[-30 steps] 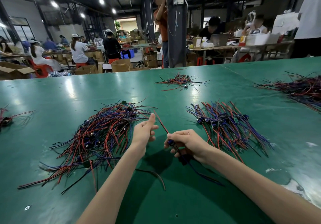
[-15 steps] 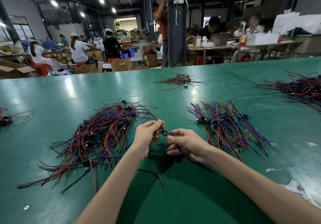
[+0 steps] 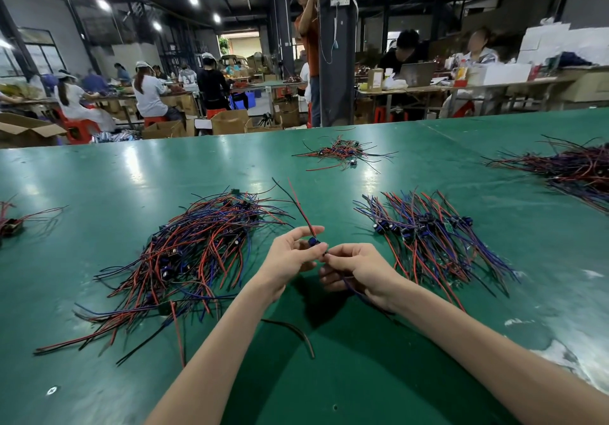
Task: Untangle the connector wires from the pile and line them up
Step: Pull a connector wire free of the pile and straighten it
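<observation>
A tangled pile of red, blue and black connector wires (image 3: 184, 253) lies on the green table, left of my hands. To the right a second group of wires (image 3: 428, 236) is spread more evenly in a fan. Between them I hold one connector wire (image 3: 313, 241) above the table. My left hand (image 3: 290, 256) pinches it at the small blue connector, and its red and black leads stick up and away. My right hand (image 3: 359, 271) grips the blue leads that trail down under its palm.
The green table (image 3: 99, 177) carries three more wire heaps: a small heap (image 3: 342, 152) at the far middle, a large heap (image 3: 573, 167) at the far right, a bit (image 3: 13, 220) at the left edge. A loose black wire (image 3: 296, 332) lies near my left forearm. People work at benches behind.
My hands came together around one connector wire. The left hand, thumb up a second ago, now pinches the connector, and the red and black leads have swung upright, away from me.
</observation>
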